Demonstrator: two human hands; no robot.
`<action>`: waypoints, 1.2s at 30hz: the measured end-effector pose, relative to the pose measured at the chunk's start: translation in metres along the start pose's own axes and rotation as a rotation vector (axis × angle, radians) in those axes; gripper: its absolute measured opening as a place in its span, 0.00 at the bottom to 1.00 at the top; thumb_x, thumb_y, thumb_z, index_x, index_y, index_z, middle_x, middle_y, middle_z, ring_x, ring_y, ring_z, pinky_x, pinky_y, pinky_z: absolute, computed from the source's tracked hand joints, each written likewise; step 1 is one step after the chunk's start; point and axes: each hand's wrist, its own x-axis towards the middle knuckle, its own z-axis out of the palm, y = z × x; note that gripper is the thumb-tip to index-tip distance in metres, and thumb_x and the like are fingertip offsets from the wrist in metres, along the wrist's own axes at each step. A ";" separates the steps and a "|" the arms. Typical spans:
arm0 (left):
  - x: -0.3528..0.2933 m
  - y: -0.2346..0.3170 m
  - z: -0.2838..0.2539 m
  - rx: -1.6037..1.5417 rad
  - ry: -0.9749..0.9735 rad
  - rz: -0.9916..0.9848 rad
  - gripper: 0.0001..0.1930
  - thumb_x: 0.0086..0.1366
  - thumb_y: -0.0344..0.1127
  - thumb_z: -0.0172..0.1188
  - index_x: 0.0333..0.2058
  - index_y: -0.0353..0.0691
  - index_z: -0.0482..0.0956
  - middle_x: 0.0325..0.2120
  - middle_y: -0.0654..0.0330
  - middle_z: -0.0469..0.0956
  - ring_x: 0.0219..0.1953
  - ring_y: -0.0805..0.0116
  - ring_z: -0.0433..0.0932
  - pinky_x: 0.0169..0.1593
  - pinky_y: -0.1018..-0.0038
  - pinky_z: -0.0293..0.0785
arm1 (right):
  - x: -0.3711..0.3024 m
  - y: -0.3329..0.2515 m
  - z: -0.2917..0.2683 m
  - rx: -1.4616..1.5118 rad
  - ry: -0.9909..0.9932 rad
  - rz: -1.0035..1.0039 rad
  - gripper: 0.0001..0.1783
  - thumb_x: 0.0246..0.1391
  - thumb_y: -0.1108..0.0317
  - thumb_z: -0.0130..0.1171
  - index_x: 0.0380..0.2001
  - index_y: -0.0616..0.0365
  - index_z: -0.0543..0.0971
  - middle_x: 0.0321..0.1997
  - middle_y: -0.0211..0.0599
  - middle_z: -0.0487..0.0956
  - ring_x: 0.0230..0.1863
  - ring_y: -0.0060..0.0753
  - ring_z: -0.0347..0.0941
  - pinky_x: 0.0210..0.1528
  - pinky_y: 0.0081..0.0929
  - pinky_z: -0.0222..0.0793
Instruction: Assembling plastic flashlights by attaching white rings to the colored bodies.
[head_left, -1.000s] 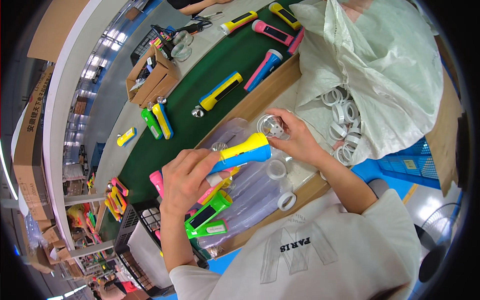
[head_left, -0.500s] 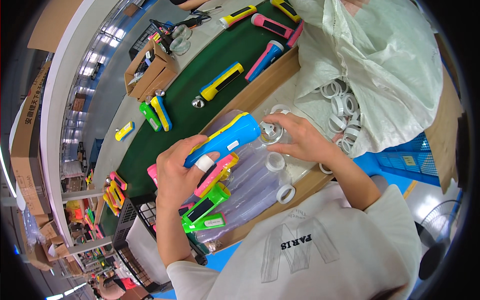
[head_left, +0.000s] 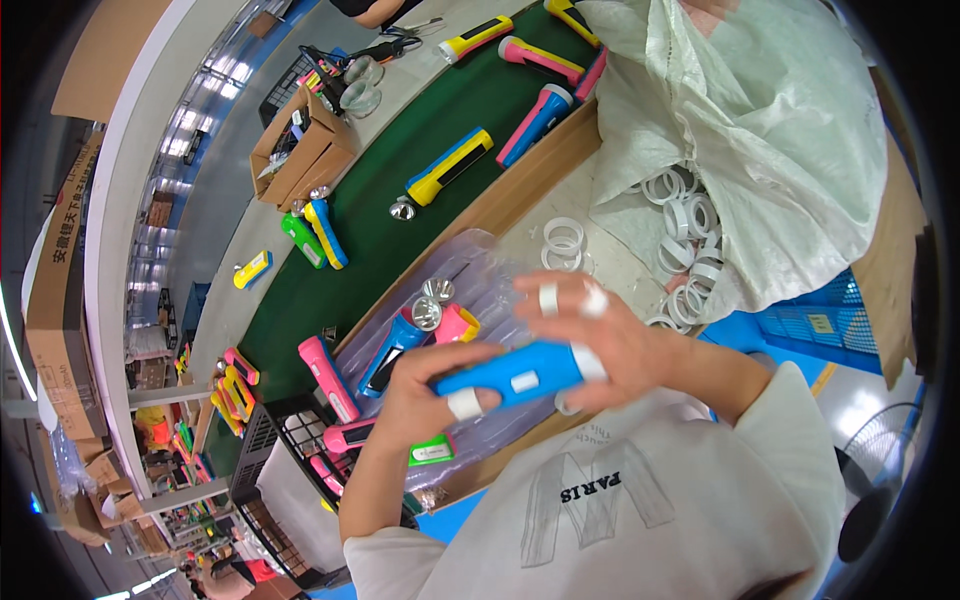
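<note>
My left hand (head_left: 412, 402) is wrapped around the body of a blue flashlight (head_left: 520, 380), its head end pointing right. At that end shows a white ring (head_left: 590, 362), with my right hand (head_left: 625, 345) closed over it, thumb below and fingers above. Motion smears the right fingers a little. White tape is on fingers of both hands. Beyond them, on purple-tinted plastic wrap (head_left: 475, 250), lie another blue flashlight (head_left: 392, 350) with a bare silver reflector (head_left: 427, 312) at its end, and a pink one (head_left: 325, 375).
Loose white rings (head_left: 563, 240) sit in the cardboard tray, and more spill from a pale woven sack (head_left: 760, 150) at right. Behind runs a green conveyor belt (head_left: 370, 200) with several flashlights. A small carton (head_left: 310, 150) stands beyond it. A black crate (head_left: 265, 450) is at left.
Both hands have come nearer my body with the blue flashlight. The right hand, earlier apart from it at a white ring and clear piece, is now on its head end, where a white ring shows.
</note>
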 end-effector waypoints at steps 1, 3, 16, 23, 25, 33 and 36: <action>-0.007 0.001 0.001 -0.122 -0.053 -0.021 0.23 0.46 0.28 0.73 0.44 0.34 0.81 0.33 0.56 0.81 0.34 0.67 0.79 0.40 0.74 0.72 | 0.004 -0.018 -0.004 0.011 0.000 -0.179 0.29 0.56 0.47 0.56 0.53 0.57 0.70 0.55 0.48 0.72 0.58 0.55 0.68 0.54 0.48 0.67; -0.010 0.019 0.006 -0.082 -0.152 0.212 0.23 0.45 0.28 0.74 0.44 0.34 0.82 0.33 0.53 0.81 0.34 0.65 0.80 0.37 0.74 0.74 | 0.000 -0.032 -0.001 0.026 0.000 -0.351 0.27 0.56 0.48 0.55 0.50 0.57 0.71 0.53 0.48 0.74 0.56 0.56 0.71 0.52 0.48 0.69; 0.020 -0.008 0.029 0.620 0.268 0.340 0.23 0.48 0.38 0.73 0.44 0.40 0.81 0.27 0.55 0.78 0.27 0.60 0.78 0.29 0.71 0.75 | -0.001 0.038 0.009 0.523 0.198 0.638 0.26 0.66 0.50 0.38 0.44 0.62 0.76 0.41 0.44 0.79 0.47 0.35 0.75 0.51 0.30 0.69; 0.041 -0.039 0.037 0.595 0.404 0.292 0.22 0.48 0.34 0.73 0.44 0.40 0.80 0.28 0.54 0.78 0.28 0.59 0.79 0.31 0.71 0.76 | 0.011 0.069 0.009 0.893 0.339 1.083 0.26 0.66 0.49 0.39 0.40 0.61 0.77 0.33 0.40 0.79 0.39 0.33 0.76 0.48 0.30 0.71; 0.033 -0.048 0.040 0.376 0.365 0.198 0.22 0.49 0.34 0.73 0.44 0.38 0.80 0.27 0.54 0.78 0.29 0.59 0.79 0.32 0.71 0.76 | 0.004 0.053 0.014 0.412 0.296 0.617 0.26 0.66 0.50 0.38 0.38 0.59 0.78 0.31 0.37 0.79 0.37 0.29 0.75 0.45 0.27 0.69; 0.060 -0.050 0.051 0.581 0.409 0.334 0.19 0.54 0.34 0.69 0.43 0.32 0.79 0.28 0.50 0.80 0.26 0.58 0.80 0.29 0.69 0.74 | 0.002 0.088 0.006 0.660 0.324 0.992 0.25 0.65 0.50 0.43 0.32 0.60 0.79 0.30 0.35 0.77 0.33 0.26 0.73 0.40 0.26 0.69; 0.044 -0.052 0.053 -0.571 0.362 -0.397 0.17 0.64 0.42 0.61 0.46 0.36 0.75 0.29 0.55 0.80 0.24 0.68 0.79 0.23 0.75 0.73 | 0.016 0.061 -0.007 0.909 0.334 0.922 0.24 0.64 0.48 0.46 0.42 0.59 0.76 0.37 0.36 0.77 0.38 0.28 0.74 0.45 0.29 0.70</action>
